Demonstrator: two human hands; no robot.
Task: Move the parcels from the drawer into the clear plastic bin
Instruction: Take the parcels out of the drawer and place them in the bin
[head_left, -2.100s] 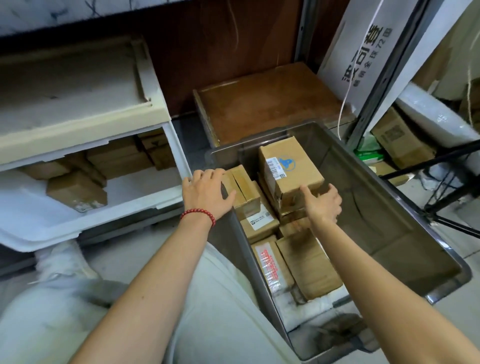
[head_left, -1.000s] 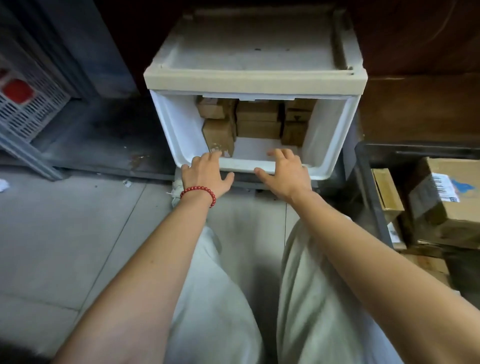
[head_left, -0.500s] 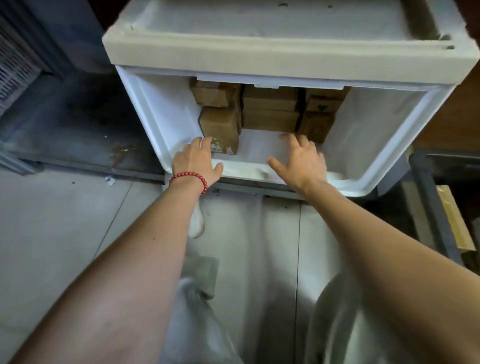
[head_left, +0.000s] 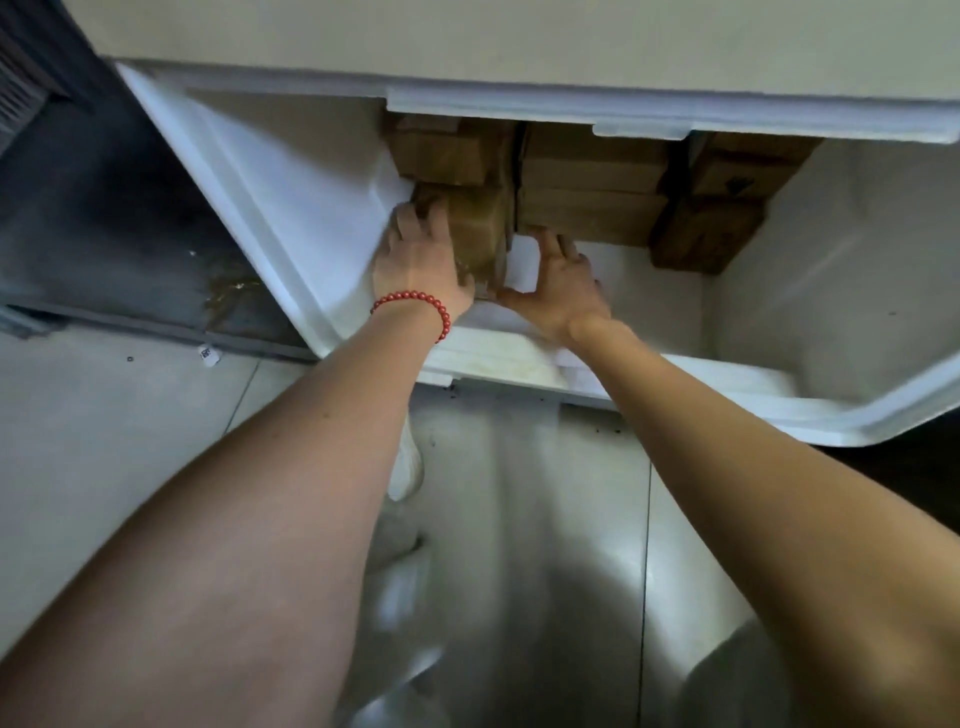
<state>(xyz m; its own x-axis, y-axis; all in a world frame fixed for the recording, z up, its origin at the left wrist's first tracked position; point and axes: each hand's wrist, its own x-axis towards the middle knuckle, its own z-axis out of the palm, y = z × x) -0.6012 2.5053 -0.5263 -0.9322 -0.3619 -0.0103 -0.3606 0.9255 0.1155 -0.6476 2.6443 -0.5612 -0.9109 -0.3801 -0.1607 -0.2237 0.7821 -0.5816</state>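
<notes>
Left hand (head_left: 421, 260) grips the cardboard parcel's (head_left: 478, 228) left edge in the drawer (head_left: 519, 366); right hand (head_left: 558, 286) presses straight-fingered opposite.

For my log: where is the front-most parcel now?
Head view: the parcel sits centre-left in the white drawer, between left hand and right hand, before stacked parcels.

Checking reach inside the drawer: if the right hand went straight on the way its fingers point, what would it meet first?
The right hand would likely meet the middle stack's bottom parcel, right past its fingertips; blur hides the gap.
</notes>
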